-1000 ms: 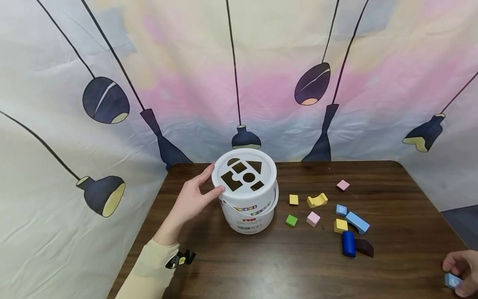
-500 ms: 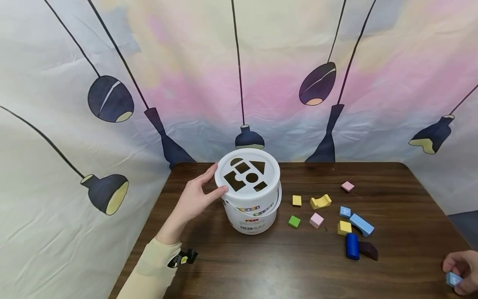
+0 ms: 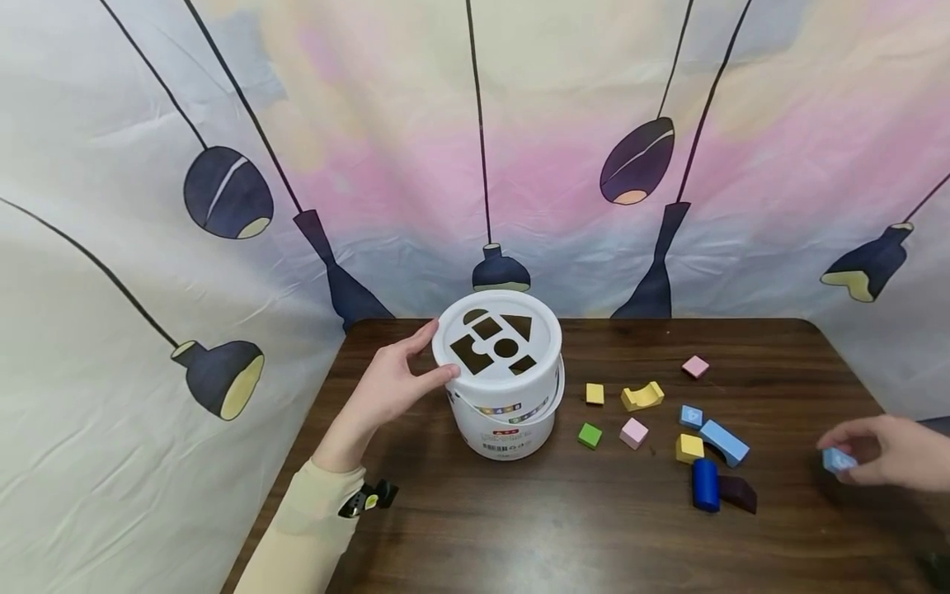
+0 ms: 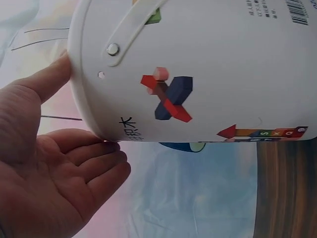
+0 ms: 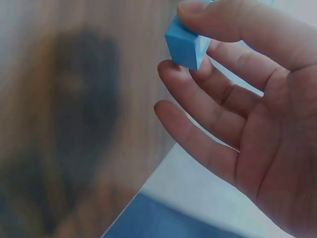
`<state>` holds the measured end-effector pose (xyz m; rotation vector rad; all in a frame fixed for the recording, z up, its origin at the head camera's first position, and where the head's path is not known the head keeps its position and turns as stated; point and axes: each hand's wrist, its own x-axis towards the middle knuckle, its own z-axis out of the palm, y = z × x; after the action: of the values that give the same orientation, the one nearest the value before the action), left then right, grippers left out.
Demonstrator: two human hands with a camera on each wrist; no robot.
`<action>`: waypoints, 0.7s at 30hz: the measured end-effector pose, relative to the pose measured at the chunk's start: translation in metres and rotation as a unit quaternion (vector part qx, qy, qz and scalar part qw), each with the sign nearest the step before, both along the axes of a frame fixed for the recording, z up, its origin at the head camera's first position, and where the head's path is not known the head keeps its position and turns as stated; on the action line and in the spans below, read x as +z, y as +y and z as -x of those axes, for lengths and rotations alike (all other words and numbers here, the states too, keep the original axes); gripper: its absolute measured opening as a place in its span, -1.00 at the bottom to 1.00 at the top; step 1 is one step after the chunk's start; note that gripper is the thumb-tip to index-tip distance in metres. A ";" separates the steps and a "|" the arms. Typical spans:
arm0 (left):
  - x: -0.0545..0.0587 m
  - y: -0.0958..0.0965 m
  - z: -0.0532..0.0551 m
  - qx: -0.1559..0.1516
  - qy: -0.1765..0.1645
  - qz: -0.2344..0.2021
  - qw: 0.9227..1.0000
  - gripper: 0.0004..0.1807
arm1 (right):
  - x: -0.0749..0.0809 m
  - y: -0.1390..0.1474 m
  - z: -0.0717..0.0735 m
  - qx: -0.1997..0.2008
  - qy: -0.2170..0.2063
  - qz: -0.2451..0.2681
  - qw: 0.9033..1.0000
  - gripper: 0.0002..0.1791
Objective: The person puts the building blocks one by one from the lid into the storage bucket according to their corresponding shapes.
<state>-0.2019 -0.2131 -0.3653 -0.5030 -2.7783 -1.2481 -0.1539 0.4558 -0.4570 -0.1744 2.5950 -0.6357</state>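
In the head view, my left hand [image 3: 387, 381] rests on the left side of the white bucket's [image 3: 505, 429] lid [image 3: 547, 340], thumb and fingers spread along the rim. The left wrist view shows the fingers [image 4: 101, 161] nearly straight, touching the rim. The lid has several shaped cutouts, among them a round, a triangular and a half-round one. At the far right, my right hand [image 3: 901, 452] pinches a small light-blue block [image 3: 837, 459]. In the right wrist view, the block [image 5: 183, 48] sits between thumb and fingertips, above the tabletop; the little finger reaches out below it.
Several blocks lie right of the bucket: green [image 3: 590, 436], pink [image 3: 634, 433], yellow [image 3: 594, 393], a yellow curved one [image 3: 642, 397], a blue arch [image 3: 724, 442], a blue cylinder [image 3: 706, 485] and a dark brown one [image 3: 738, 493]. A lamp-patterned cloth [image 3: 416, 165] hangs behind the table.
My right hand has moved up and to the left with the light-blue block, away from the lower right corner. The left hand stays on the lid. The view has shifted slightly.
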 end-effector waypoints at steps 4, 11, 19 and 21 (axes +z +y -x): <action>0.004 0.001 0.000 -0.002 -0.002 0.013 1.000 -0.01 | 0.017 -0.019 0.018 0.033 0.055 0.012 0.998 -0.57; 0.010 0.001 0.000 -0.006 -0.009 0.032 0.999 -0.01 | 0.031 -0.051 0.038 0.061 0.131 0.033 0.989 -0.53; 0.014 0.000 0.001 -0.019 -0.009 0.053 0.998 -0.03 | 0.045 -0.091 0.057 0.072 0.182 0.072 0.978 -0.58; 0.016 0.000 0.001 -0.017 -0.012 0.060 0.998 -0.03 | 0.048 -0.099 0.063 0.073 0.195 0.070 0.976 -0.59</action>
<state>-0.2027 -0.2131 -0.3492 -0.5477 -2.8896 -1.1045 -0.2172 0.3564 -0.4093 -0.5834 2.8709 -0.7974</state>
